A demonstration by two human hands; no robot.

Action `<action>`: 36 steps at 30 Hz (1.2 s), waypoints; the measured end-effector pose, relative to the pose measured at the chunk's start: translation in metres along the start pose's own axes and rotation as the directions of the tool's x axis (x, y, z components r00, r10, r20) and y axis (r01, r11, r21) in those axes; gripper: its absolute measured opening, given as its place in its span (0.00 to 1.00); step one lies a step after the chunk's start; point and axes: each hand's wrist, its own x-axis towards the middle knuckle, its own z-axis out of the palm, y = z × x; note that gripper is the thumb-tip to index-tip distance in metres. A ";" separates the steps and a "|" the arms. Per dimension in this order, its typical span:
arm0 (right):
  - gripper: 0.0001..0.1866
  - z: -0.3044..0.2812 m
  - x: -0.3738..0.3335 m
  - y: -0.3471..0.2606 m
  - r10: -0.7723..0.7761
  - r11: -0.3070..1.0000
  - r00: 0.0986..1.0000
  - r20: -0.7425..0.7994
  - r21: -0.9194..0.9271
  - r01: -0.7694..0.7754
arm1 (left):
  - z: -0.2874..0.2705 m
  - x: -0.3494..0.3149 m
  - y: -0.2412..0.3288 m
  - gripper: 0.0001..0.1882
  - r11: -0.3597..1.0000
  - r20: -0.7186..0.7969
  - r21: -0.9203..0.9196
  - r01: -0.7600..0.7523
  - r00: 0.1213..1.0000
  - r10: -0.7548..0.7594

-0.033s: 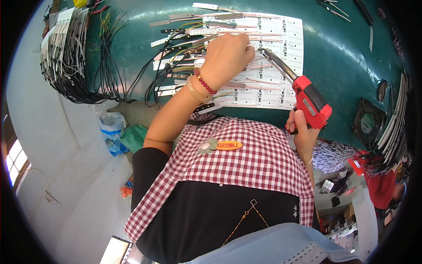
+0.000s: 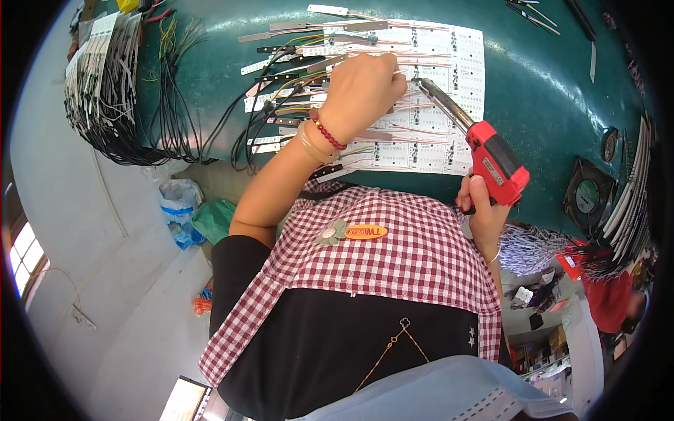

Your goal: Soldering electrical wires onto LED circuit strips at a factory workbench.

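Note:
My right hand grips a red and black soldering gun by its handle. Its metal tip reaches the white circuit board sheet, right beside my left fingertips. Bent over the middle of that sheet, my left hand is closed in a pinch on what looks like a thin wire; the palm hides most of it. Pink and white wires run across the sheet from several small strip boards along its left edge. Black cables trail from some of these strips.
A thick bundle of strip boards with black cables hangs over the green table's left end. More cables lie beside it. At right are a black fan and a bundle of pale wires. Loose tools lie at the far right.

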 end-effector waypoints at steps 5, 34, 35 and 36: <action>0.14 0.002 -0.001 0.001 0.025 0.998 0.999 0.022 -0.056 -0.023 | 0.001 0.000 -0.001 0.10 1.000 -0.019 0.008 -0.008 1.000 0.008; 0.07 0.006 -0.008 -0.003 -0.036 0.999 0.997 -0.073 -0.037 0.033 | -0.001 0.005 0.000 0.08 0.996 0.027 0.068 -0.062 0.998 0.060; 0.07 0.005 -0.008 -0.001 -0.036 0.999 0.997 -0.072 -0.039 0.033 | -0.001 0.004 0.000 0.08 0.995 0.024 0.075 -0.058 0.998 0.056; 0.07 0.004 -0.008 0.004 -0.056 0.993 0.996 -0.076 -0.105 0.048 | -0.001 0.004 0.000 0.08 0.995 0.021 0.082 -0.053 0.998 0.052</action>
